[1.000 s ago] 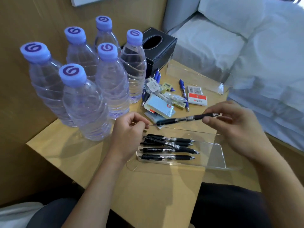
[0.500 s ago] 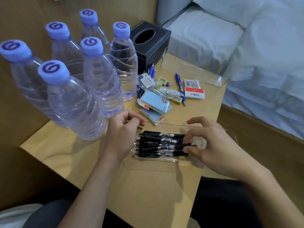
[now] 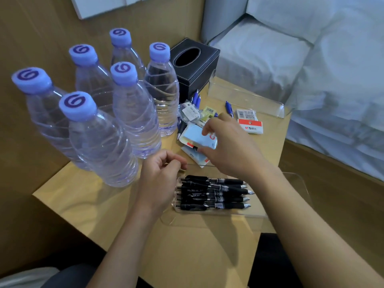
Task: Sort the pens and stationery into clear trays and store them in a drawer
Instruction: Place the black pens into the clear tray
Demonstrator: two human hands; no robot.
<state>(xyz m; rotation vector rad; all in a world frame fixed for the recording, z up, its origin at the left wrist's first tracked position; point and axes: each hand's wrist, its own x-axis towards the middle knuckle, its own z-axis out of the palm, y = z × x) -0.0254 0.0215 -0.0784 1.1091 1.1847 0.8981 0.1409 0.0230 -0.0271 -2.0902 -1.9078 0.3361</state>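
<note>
Several black pens (image 3: 214, 194) lie side by side in a clear tray (image 3: 291, 183) at the table's near edge. My left hand (image 3: 160, 179) is curled at the tray's far left corner, thumb and forefinger pinched on its rim. My right hand (image 3: 230, 148) reaches over the tray into the stationery pile, fingers and thumb closed around a light blue packet (image 3: 197, 135). A second clear tray (image 3: 245, 98) stands empty at the back. Blue pens (image 3: 229, 109) and a white and red eraser pack (image 3: 250, 126) lie loose beside the pile.
Several water bottles with purple caps (image 3: 99, 142) crowd the table's left half. A black tissue box (image 3: 195, 65) stands at the back. Small wrapped packets (image 3: 190, 113) sit behind the blue one. A bed with white covers (image 3: 311, 59) borders the table on the right.
My right hand laid the black pen it held into the near tray, then moved up and back to the pile and closed on the light blue packet. My left hand stayed at the tray's corner.
</note>
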